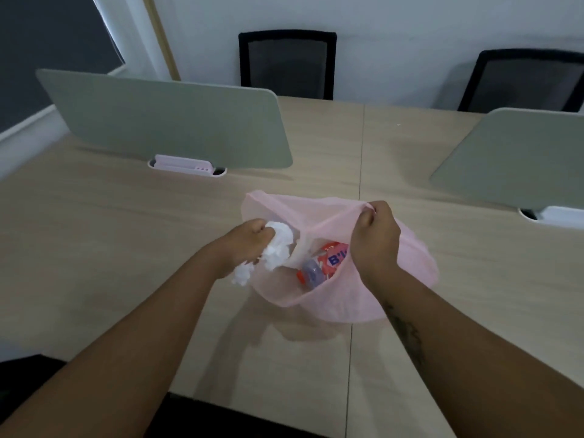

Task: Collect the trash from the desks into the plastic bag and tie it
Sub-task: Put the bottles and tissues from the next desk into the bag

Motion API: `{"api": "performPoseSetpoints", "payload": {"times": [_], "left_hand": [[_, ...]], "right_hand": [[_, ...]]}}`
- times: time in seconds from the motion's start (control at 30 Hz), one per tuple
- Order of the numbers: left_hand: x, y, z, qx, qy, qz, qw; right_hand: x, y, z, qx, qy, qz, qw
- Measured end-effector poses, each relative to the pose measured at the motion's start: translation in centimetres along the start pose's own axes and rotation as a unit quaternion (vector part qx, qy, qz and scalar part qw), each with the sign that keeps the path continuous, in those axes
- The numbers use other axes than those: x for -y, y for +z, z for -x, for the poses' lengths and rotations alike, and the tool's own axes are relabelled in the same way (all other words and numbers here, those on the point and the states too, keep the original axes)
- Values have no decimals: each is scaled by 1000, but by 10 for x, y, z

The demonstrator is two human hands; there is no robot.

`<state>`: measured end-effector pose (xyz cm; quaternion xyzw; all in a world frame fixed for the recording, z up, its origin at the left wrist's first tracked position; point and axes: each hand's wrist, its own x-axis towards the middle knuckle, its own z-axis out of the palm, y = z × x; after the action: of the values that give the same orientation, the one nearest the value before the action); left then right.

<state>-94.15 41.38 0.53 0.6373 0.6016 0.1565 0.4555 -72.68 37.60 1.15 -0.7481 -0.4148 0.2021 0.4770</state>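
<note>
Two bare hands are seen over a light wooden desk (110, 248), both occupied. A pink plastic bag (414, 263) rests on the desk near the middle of the view, its mouth held open. The bag's rim is pinched and lifted by the right hand (374, 238), whose fingers are curled tightly around a gathered fold of plastic at about one o'clock of the opening. A wad of crumpled white tissue (275, 248) is clasped in the closed left hand (243, 245) at about nine o'clock of the bag, right at the edge of the opening; part of the tissue hangs below the fist. Inside the bag, a red-labelled bottle (322, 263) with a grey cap is visible, lying on its side. Toward twelve o'clock, two grey-green divider panels (164, 121) are stood on the desk, with a white cable tray (186, 165) at the base of the left one. Beyond the desk, two black chairs (287, 63) are placed against a pale wall.
</note>
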Motion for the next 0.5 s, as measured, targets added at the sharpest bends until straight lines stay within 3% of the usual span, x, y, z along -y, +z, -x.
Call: {"api": "performPoseSetpoints", "payload": {"times": [0.1,0.2,0.3,0.37,0.43,0.5], "left_hand": [[-34,53,-5,-1,16,-37,999],[-73,96,-20,-7,15,75,997],[-86,108,-28,98,23,125,987],[-76,97,-32,120,36,143,982],[-54,77,-39,45,60,199,977],[-24,50,-42,-139,65,231,961]], "right_hand": [[2,-23,4,0,-15,-27,1000],[2,-44,3,-14,-16,-46,999],[5,-57,-10,-34,3,-69,997],[6,-62,-22,-58,3,-60,996],[1,-64,-32,-72,-2,-39,997],[-9,-58,-35,-70,-4,-16,997]]}}
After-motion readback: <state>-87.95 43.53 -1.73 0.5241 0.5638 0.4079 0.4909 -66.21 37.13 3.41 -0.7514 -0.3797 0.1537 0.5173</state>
